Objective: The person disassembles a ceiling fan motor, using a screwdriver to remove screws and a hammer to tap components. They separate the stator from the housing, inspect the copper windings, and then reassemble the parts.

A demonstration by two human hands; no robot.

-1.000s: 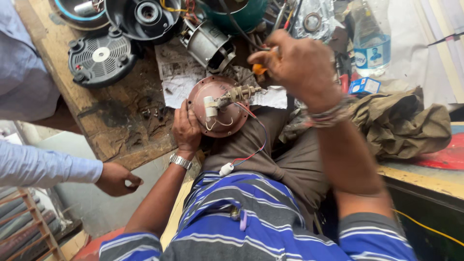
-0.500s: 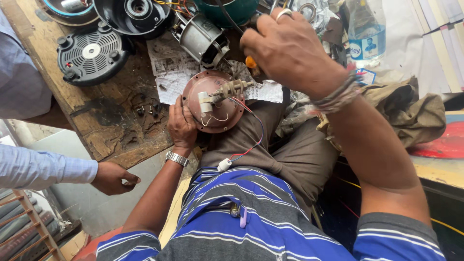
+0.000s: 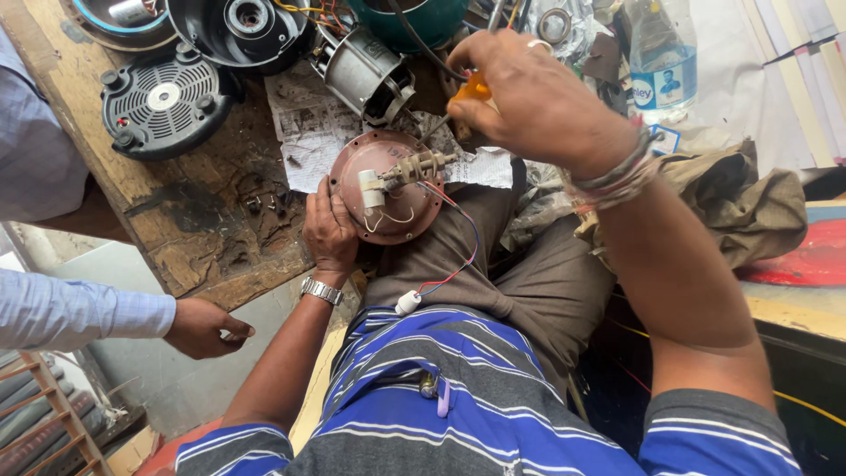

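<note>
R hand (image 3: 538, 97), upper centre of frame: fingers (image 3: 493, 66) wrapped tight round the orange handle of a screwdriver (image 3: 473, 88), shaft angling down-left w/ tip at the terminal block (image 3: 414, 167) on top of a round reddish-brown motor plate (image 3: 388, 187). Ring on one finger, thread bands at the wrist.

L hand (image 3: 330, 231), centre-left: fingers curled against the plate's left rim, gripping it and holding it steady on the person's lap, at the counter edge. Metal watch (image 3: 321, 291) on that wrist.

Plate sits centre frame, just below the counter's near edge. White capacitor-like part on its left half; red, blue & white wires (image 3: 458, 256) run off the block down to a small white connector (image 3: 407, 303) lying on the striped blue shirt.

Further out, on the wooden counter (image 3: 203, 229): a sheet of newspaper (image 3: 304, 137) under/behind the plate, a grey motor core (image 3: 366, 75) just above it, a black vented round cover (image 3: 163, 101) upper left, a black round housing (image 3: 242, 26) at top edge, a teal body (image 3: 414, 13) top centre. Plastic water bottle (image 3: 661, 53) upper right, crumpled olive cloth (image 3: 740, 198) right of it.

Lower left: another person's hand (image 3: 207, 328) in a light blue sleeve, apart from the work, resting by the counter's edge.
</note>
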